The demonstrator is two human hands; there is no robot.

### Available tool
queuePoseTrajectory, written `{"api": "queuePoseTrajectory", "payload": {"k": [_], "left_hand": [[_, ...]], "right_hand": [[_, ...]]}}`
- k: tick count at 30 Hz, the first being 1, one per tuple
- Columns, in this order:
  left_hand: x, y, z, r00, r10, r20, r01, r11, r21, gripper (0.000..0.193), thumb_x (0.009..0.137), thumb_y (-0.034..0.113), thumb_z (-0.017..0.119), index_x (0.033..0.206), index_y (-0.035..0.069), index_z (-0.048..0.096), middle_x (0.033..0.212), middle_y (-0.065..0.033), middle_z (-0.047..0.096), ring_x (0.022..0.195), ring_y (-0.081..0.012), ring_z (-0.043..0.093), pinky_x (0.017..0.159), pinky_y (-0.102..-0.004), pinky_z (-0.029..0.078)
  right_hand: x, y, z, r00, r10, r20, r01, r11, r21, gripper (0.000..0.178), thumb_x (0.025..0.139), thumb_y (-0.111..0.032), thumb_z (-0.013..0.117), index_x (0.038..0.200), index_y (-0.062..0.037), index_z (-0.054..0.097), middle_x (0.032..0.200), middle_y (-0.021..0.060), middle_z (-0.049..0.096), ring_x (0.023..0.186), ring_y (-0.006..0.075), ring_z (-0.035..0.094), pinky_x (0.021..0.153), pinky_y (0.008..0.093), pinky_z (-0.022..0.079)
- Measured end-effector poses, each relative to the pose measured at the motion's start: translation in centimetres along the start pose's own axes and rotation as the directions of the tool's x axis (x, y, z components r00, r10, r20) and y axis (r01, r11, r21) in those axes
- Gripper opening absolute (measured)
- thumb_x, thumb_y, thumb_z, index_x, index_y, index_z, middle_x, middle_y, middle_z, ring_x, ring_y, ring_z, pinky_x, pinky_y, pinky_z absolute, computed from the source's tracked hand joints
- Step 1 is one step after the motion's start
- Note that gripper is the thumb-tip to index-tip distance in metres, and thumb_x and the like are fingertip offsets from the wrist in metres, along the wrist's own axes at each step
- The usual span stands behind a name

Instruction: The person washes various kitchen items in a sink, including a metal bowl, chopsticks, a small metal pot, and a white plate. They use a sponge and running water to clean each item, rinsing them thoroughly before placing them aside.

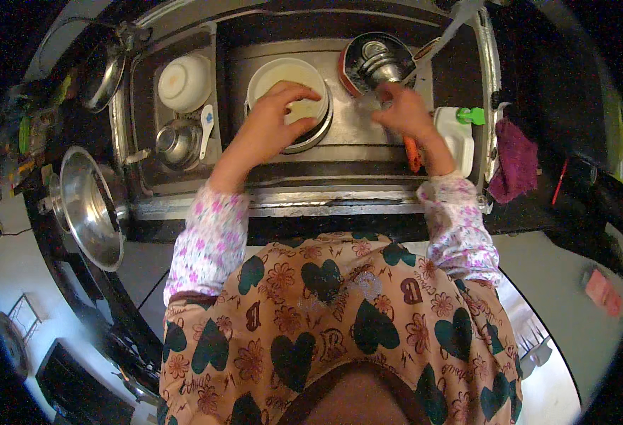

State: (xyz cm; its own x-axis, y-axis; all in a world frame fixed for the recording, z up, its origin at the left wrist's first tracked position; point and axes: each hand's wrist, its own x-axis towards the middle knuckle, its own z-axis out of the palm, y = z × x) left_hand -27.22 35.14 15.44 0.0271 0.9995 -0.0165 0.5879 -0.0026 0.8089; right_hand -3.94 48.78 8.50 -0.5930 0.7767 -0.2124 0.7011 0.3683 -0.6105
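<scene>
My left hand (276,120) is over a white bowl (256,83) in the sink, its thumb and bent fingers apart. Whether the fingertips touch the bowl I cannot tell. The bowl rests in or on a wider metal vessel (311,145), whose rim shows below it. My right hand (405,112), slightly blurred, is just below the tap spout (435,48), thumb and fingers apart with nothing visible between them. Close beyond it, several small steel cups (384,69) sit in a dark round pan (354,57) with a red outside. Under my right wrist lies an orange-red object (412,154).
In the left compartment are a white bowl (184,83), a white spoon (206,131) and a steel bowl (175,142). A green-topped white bottle (455,138) and a purple cloth (514,161) lie at the right. A large steel basin (92,205) stands outside, left.
</scene>
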Motion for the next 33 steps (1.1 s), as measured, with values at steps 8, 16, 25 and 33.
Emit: {"api": "queuePoseTrajectory", "payload": {"k": [8, 16, 25, 33], "left_hand": [[15.2, 1.5, 13.9, 0.988, 0.142, -0.058, -0.143, 0.99, -0.005, 0.062, 0.075, 0.016, 0.065, 0.125, -0.005, 0.036, 0.108, -0.0214, 0.056, 0.091, -0.0281, 0.06, 0.077, -0.0346, 0.046], [16.3, 5.4, 14.4, 0.975, -0.22, -0.023, 0.2, 0.922, -0.33, 0.045, 0.08, 0.017, 0.063, 0.115, -0.004, 0.045, 0.067, -0.0103, 0.064, 0.061, -0.0168, 0.064, 0.058, -0.027, 0.047], [16.1, 3.1, 12.1, 0.902, -0.009, -0.431, -0.054, 0.989, -0.134, 0.018, 0.087, 0.017, 0.054, 0.092, 0.003, 0.063, 0.079, -0.0103, 0.065, 0.066, -0.017, 0.061, 0.063, -0.029, 0.047], [18.6, 3.6, 15.2, 0.965, -0.251, 0.08, 0.234, 0.674, -0.701, 0.022, 0.088, 0.018, 0.05, 0.092, 0.001, 0.063, 0.083, -0.0069, 0.065, 0.074, -0.0164, 0.06, 0.067, -0.0279, 0.045]], "right_hand": [[3.6, 6.7, -10.5, 0.976, -0.118, -0.185, 0.154, 0.968, 0.196, 0.06, 0.059, -0.029, 0.072, 0.11, -0.0023, 0.056, 0.095, 0.012, 0.064, 0.086, 0.0239, 0.062, 0.079, 0.0321, 0.048], [5.2, 5.5, -7.1, 0.895, 0.279, -0.348, 0.095, 0.644, 0.759, 0.075, 0.058, -0.029, 0.081, 0.116, 0.0041, 0.046, 0.1, 0.0133, 0.06, 0.091, 0.0222, 0.058, 0.08, 0.0301, 0.046], [4.4, 4.7, -7.3, 0.954, 0.145, -0.264, -0.085, 0.971, 0.224, 0.064, 0.056, -0.03, 0.077, 0.107, 0.0006, 0.055, 0.099, 0.0161, 0.062, 0.093, 0.0303, 0.059, 0.08, 0.039, 0.047], [2.6, 3.6, -8.6, 0.862, -0.272, -0.427, 0.052, 0.887, -0.459, 0.042, 0.061, -0.021, 0.069, 0.097, -0.0031, 0.058, 0.087, 0.0146, 0.063, 0.086, 0.0316, 0.059, 0.073, 0.0419, 0.047]]}}
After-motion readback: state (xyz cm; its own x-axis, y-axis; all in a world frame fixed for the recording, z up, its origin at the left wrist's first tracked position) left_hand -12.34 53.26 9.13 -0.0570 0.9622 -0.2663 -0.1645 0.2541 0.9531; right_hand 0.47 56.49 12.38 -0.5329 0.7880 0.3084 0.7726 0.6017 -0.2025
